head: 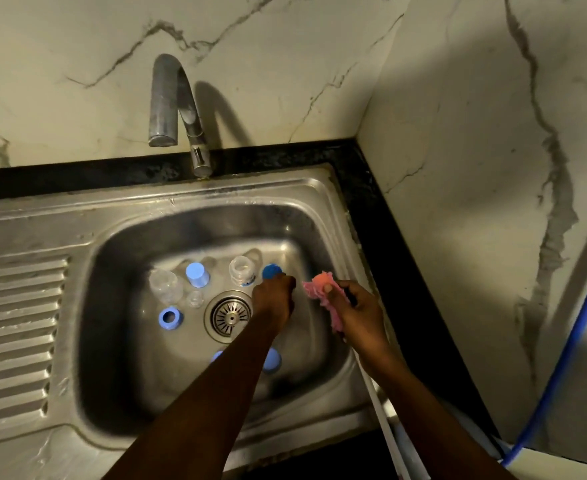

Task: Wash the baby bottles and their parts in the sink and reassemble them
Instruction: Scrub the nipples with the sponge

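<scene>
Both hands work at the right side of the sink (323, 202). The left hand (273, 301) reaches down with its fingers curled onto a dark blue cap (271, 271) at about 1 o'clock from the drain strainer (231, 315). The right hand (356, 311) clutches a bunched pink cloth (319, 289) at 3 o'clock, thumb pressed over it; something dark also shows in that grip, but I cannot tell what it is. The job looks early to me: every piece lies apart, nothing is screwed back together, and no water runs from the faucet (170, 98). The dark blue cap seems to be the piece about to be scrubbed. Left to do are a clear bottle (165, 286) at 10 o'clock, a second clear bottle (241, 270) at 12 o'clock, a pale blue cap (197, 274) between them, a small clear teat (195, 299) just beside the strainer, a blue screw ring (170, 317) at 9 o'clock, and another pale cap (272, 359) at 5 o'clock. One more blue piece (216, 356) is half hidden by the left forearm. Both bottles look transparent and empty; whether they are soaped cannot be told.
</scene>
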